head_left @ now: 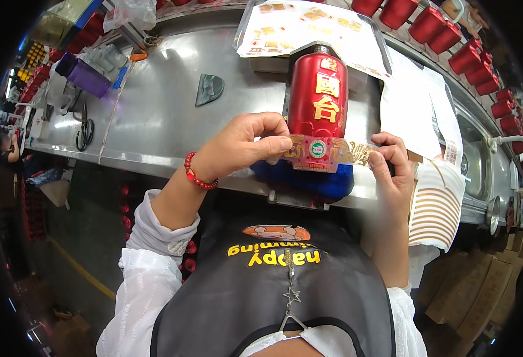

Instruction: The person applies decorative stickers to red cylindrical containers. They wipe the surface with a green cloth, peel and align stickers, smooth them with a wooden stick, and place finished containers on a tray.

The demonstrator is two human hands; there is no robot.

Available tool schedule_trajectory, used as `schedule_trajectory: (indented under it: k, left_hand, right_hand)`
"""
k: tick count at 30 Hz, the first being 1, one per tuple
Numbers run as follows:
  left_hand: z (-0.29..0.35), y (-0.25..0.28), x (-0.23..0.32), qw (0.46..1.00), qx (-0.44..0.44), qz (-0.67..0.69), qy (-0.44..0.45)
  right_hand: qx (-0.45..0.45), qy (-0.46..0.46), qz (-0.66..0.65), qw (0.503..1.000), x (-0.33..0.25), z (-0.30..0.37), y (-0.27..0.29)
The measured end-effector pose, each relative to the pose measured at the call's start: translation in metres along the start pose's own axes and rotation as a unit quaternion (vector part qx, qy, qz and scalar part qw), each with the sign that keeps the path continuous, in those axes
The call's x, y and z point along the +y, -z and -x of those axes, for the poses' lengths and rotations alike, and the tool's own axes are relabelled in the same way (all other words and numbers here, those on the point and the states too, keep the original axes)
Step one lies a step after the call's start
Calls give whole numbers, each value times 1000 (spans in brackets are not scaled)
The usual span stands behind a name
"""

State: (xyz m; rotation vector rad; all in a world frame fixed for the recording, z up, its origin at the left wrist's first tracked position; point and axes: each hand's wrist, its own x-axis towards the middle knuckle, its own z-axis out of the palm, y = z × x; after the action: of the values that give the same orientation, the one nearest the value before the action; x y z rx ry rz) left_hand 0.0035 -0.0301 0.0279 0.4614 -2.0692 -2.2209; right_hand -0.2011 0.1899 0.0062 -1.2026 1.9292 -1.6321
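A glossy red bottle (302,95) with raised gold characters lies on a holder, its base toward me and its neck pointing away. Under its near end sits a blue pad (324,185). Across the bottle's lower end stretches a thin pink-and-gold label strip (318,152) with a round green emblem. My left hand (246,141) pinches the strip's left end between thumb and fingers. At the other end, my right hand (395,169) grips the gold-patterned tail between thumb and forefinger. Whether the strip touches the bottle all along its length I cannot tell.
Beyond the bottle lies a tray of gold-and-red stickers (315,27). White sheets (405,98) and a sheet of curved brown strips (435,208) are at right. A dark flat scraper (209,89), purple cup (83,74) and black scissors (84,132) lie left. Red bottles (431,30) line the back.
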Motion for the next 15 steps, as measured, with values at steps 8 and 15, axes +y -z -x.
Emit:
schedule_trajectory:
  k: [8, 15]
  left_hand:
    - [-14, 2, 1, 999, -5, 32, -26]
    - [-17, 4, 1, 999, 0, 39, -13]
  right_hand:
    - [10, -8, -23, 1000, 9, -3, 1]
    - [10, -6, -37, 999, 17, -4, -3]
